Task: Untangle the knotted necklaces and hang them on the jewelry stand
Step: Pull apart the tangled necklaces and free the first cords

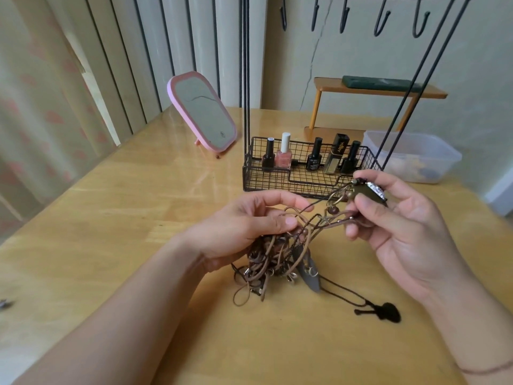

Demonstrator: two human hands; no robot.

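Observation:
A tangled bundle of brown cord necklaces (266, 259) hangs from my left hand (244, 226) down onto the wooden table (111, 218), with beads and a grey leaf-shaped pendant (309, 273) in it. My left thumb and fingers pinch the cords at the top of the bundle. My right hand (399, 226) pinches a bronze pendant (369, 191) whose cords stretch back into the tangle. A black cord with a dark pendant (388, 315) trails across the table. The black wire jewelry stand (305, 179) rises behind my hands, its hooks (381, 22) bare at the top.
Several nail polish bottles (284, 155) stand in the stand's wire basket. A pink mirror (202, 112) leans at the back left. A clear plastic box (416, 154) and a small yellow shelf (374, 90) sit at the back right.

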